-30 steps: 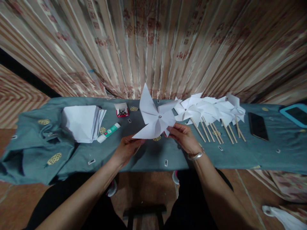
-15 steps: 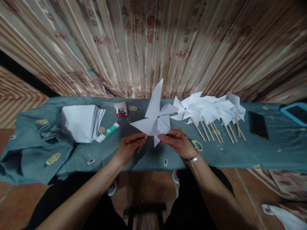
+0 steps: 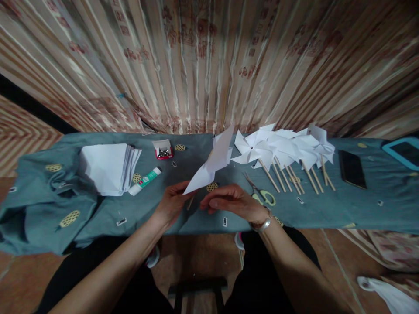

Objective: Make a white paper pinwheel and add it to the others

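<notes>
My left hand [image 3: 173,203] is closed around the thin wooden stick of a white paper pinwheel [image 3: 214,163]. The pinwheel is turned nearly edge-on, its blades rising above the hand, so its centre is hidden. To the right, my right hand [image 3: 234,203] is apart from the pinwheel, fingers loosely bent and holding nothing that I can see. Scissors with pale green handles [image 3: 268,197] lie just beyond the right hand. Several other white pinwheels [image 3: 255,146] rest in an overlapping row at the back right, sticks pointing toward me.
A stack of white paper [image 3: 104,168] lies at left, beside a green and white glue stick [image 3: 145,180]. Behind it is a small red box [image 3: 163,152] of metal pins. A dark phone [image 3: 352,170] and a blue-framed device [image 3: 402,152] sit at right. A curtain [image 3: 196,65] hangs behind.
The pinwheel has turned from facing me to nearly edge-on. My right hand has let go of its blade and drawn slightly down, leaving the scissors more visible.
</notes>
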`<state>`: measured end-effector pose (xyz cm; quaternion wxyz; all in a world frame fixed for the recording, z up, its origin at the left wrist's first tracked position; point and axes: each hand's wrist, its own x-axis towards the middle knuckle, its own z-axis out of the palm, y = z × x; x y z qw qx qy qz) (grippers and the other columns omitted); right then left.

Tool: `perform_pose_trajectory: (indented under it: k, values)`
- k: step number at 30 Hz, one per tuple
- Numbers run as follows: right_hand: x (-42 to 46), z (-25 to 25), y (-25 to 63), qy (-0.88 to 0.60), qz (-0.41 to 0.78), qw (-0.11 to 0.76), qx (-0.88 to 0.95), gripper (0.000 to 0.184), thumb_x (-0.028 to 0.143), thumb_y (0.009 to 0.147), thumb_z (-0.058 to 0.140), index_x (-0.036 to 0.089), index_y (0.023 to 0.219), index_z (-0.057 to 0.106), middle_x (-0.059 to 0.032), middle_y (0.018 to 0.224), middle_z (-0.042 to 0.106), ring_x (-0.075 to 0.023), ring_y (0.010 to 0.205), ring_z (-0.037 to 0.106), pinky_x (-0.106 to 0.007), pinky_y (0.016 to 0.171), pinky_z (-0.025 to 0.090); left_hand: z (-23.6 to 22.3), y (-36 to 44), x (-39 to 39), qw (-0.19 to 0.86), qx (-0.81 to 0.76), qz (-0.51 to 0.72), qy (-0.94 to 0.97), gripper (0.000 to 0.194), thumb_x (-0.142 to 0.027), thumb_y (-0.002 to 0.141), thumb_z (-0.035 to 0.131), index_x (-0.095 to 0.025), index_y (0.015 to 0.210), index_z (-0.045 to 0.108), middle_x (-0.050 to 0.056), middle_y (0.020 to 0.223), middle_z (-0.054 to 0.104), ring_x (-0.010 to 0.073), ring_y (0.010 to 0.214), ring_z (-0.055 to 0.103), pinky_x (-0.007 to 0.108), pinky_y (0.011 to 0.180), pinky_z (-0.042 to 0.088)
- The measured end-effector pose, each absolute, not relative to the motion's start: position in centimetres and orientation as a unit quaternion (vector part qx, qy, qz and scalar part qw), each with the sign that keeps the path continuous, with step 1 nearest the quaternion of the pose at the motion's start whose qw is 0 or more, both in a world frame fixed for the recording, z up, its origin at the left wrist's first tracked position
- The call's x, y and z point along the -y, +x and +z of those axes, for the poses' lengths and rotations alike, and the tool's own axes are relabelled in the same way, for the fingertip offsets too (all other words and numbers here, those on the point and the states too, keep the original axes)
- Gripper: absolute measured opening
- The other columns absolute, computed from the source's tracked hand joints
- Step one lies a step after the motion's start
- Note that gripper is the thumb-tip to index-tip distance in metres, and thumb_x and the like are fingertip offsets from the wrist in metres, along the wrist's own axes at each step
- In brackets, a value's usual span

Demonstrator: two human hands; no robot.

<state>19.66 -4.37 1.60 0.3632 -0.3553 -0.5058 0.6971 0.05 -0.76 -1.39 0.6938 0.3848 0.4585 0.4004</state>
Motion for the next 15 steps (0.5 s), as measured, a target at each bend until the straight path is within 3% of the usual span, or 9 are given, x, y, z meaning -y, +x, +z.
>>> perform_pose_trajectory:
  k: [3,8,11,15]
  values:
    - [4.4,2.4,21.4,-0.379,0.67,0.399,0.498,0.027,0.045,0.082,0.078,0.02,0.09,0.081,-0.0044,0.088,0.08,-0.0112,0.069,0.07,-0.024,0.07,0.06,-1.3,0.1,0.7,0.691,-0.461,0.419,0.367,0.03,-0.028,0.052,0.091,-0.019,0.078,0.081,0.005,0.085,0.079,0.021,0.089,0.07,0.033,0.091,0.052]
    - [3.7,2.3,24.0,-0.463,0.568,0.537,0.418,0.029,0.051,0.074,0.083,0.023,0.074,0.077,-0.0024,0.075,0.077,-0.0117,0.059,0.063,-0.025,0.058,0.053,-1.4,-0.1,0.4,0.701,-0.455,0.419,0.356,0.027,-0.029,0.05,0.093,-0.019,0.072,0.08,0.005,0.08,0.078,0.0182,0.081,0.07,0.032,0.086,0.053]
    - [3.0,1.5,24.3,-0.507,0.483,0.597,0.39,0.023,0.046,0.073,0.085,0.026,0.082,0.077,-0.0019,0.087,0.078,-0.0137,0.072,0.067,-0.028,0.069,0.056,-1.6,-0.2,0.3,0.705,-0.455,0.413,0.355,0.029,-0.029,0.05,0.093,-0.02,0.075,0.081,0.005,0.08,0.078,0.0182,0.081,0.07,0.033,0.085,0.054]
    - [2.5,0.6,23.6,-0.522,0.446,0.603,0.406,0.038,0.042,0.067,0.089,0.028,0.099,0.076,-0.0025,0.102,0.077,-0.0195,0.098,0.07,-0.036,0.09,0.058,-1.6,-0.2,0.5,0.719,-0.448,0.402,0.347,0.029,-0.027,0.052,0.094,-0.019,0.077,0.082,0.005,0.081,0.079,0.0172,0.081,0.07,0.031,0.085,0.053]
